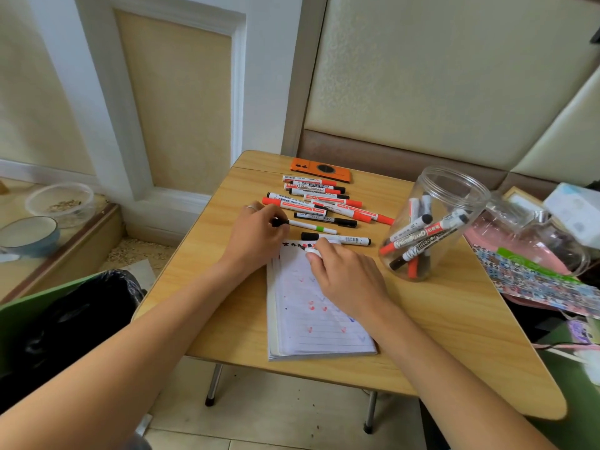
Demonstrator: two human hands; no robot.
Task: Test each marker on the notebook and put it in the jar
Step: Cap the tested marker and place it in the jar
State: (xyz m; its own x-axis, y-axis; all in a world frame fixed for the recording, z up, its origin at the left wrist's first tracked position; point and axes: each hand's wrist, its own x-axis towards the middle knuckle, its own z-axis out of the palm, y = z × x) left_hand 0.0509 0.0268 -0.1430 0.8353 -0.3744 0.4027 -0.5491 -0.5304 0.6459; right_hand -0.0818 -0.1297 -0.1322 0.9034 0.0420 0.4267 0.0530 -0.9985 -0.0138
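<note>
I saw the left hand pinching a black-capped marker beside the notebook. The right hand gripped a white marker on the page.

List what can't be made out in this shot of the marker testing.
- Head view: what the right hand grips; its curled fingers hide all but a white end.
- Head view: top lines of the notebook, covered by both hands.
- Head view: the marker count in the jar; they overlap behind glare.
- Head view: the left hand hides the cap end of a marker.
</note>
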